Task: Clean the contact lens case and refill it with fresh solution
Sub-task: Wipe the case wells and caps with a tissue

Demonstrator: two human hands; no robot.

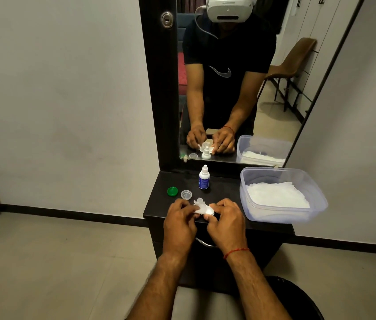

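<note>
Over the front of the black dresser top (224, 192), both my hands meet around the white contact lens case (209, 212). My right hand (226, 222) pinches the case from its right side. My left hand (179, 221) presses a crumpled white tissue (199, 204) against the case's left part, which the tissue hides. Behind them lie a green cap (172, 191) and a clear cap (186, 194), both off the case. A small white solution bottle with a blue label (204, 178) stands upright further back, its nozzle uncovered.
A clear plastic tub (281, 195) holding white tissues sits at the right of the dresser top, overhanging its edge. A tall mirror (228, 88) rises behind the dresser. A metal drawer handle (205, 243) shows below my hands. Tiled floor lies on both sides.
</note>
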